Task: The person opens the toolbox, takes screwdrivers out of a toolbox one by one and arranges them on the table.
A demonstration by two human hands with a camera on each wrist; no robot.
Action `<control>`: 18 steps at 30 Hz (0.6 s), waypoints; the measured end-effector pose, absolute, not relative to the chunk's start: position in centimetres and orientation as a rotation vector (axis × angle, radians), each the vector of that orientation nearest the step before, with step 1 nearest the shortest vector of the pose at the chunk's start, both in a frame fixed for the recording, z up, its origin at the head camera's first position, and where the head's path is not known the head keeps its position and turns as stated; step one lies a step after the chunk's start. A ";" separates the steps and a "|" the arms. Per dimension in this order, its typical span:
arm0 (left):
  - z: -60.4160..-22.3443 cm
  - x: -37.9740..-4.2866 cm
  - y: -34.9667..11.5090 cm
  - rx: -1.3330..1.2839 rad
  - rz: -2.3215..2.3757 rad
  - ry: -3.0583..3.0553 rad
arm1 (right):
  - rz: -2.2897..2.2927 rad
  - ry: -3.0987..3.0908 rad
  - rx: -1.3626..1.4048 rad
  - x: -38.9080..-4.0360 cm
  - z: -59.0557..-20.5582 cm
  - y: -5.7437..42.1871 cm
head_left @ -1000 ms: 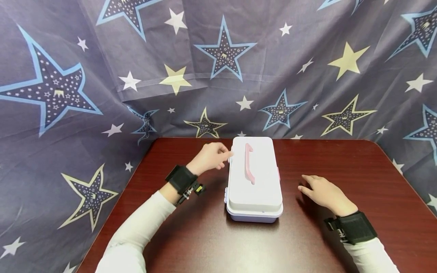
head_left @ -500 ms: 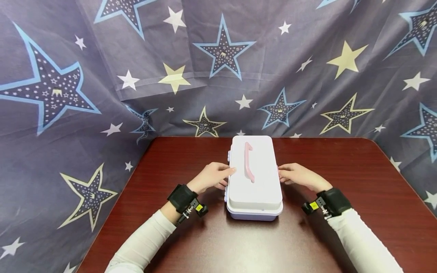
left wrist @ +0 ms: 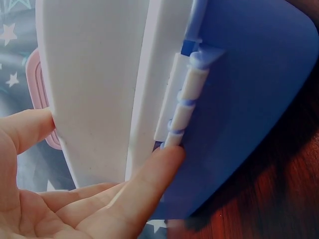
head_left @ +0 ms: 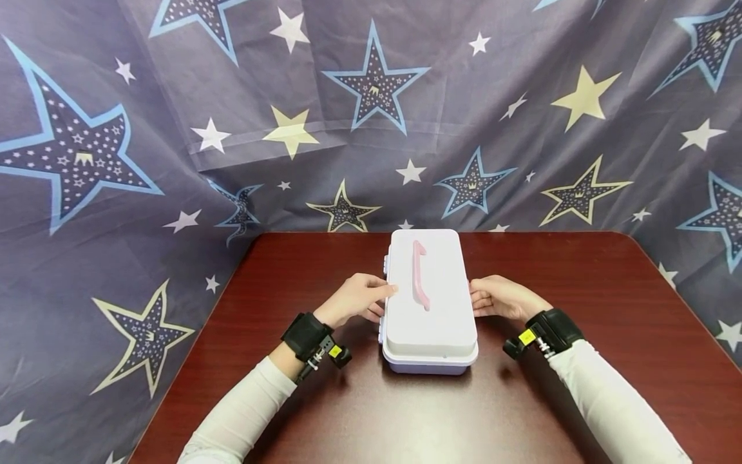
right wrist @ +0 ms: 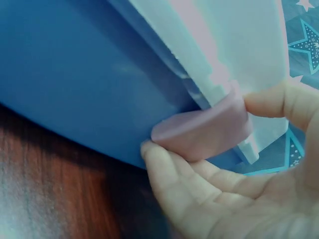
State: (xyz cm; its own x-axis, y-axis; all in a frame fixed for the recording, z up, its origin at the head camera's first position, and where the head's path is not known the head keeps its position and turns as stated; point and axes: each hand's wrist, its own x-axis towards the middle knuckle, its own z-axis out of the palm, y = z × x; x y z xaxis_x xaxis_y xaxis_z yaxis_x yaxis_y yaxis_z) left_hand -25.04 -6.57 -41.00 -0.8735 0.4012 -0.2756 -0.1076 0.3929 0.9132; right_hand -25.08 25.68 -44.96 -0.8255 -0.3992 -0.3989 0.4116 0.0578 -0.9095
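A white-lidded storage box [head_left: 431, 335] with a blue-violet base lies lengthwise on the table, lid down. A pink handle [head_left: 418, 277] lies along the lid's top. My left hand [head_left: 356, 298] holds the box's left side, thumb on the lid's edge. In the left wrist view its fingers [left wrist: 144, 191] reach along the side to a hinge [left wrist: 192, 94]. On the opposite side my right hand [head_left: 504, 298] pinches a pink latch [right wrist: 204, 129], thumb at its upper end and fingers under its lower end. From the head view the latch is mostly hidden by this hand.
The dark red wooden table [head_left: 313, 406] reaches back to a grey star-patterned curtain [head_left: 429, 116]. Black wrist bands with small cameras sit on both wrists, close to the table top.
My right hand has moved inward and forward from the bare table to the latch. My left hand has come down from the rear hinge to the middle of the box's left side.
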 end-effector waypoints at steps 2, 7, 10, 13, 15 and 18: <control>-40.9 -25.1 -6.5 0.249 1.492 2.198 | -1.826 1.767 0.047 -25.2 -45.0 25.6; -40.9 -25.1 -6.4 0.254 1.485 2.189 | -1.800 1.772 0.076 -25.2 -44.9 25.9; -40.9 -25.1 -6.5 0.252 1.486 2.191 | -1.781 1.797 0.071 -25.0 -44.5 26.1; -41.0 -25.2 -6.6 0.244 1.491 2.202 | -1.762 1.820 0.041 -25.1 -44.1 26.2; -41.0 -25.3 -6.6 0.243 1.492 2.205 | -1.758 1.820 0.033 -25.1 -43.9 26.3; -41.1 -25.3 -6.5 0.250 1.490 2.201 | -1.771 1.799 0.032 -25.2 -43.9 26.7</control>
State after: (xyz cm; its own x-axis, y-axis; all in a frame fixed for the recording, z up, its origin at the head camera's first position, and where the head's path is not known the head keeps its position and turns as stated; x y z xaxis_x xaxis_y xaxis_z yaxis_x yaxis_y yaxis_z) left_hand -25.30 -6.54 -41.10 -0.8739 0.3999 -0.2764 -0.1080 0.3947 0.9125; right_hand -25.17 26.69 -43.88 -0.8155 -0.3890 -0.4285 0.4223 0.1064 -0.9002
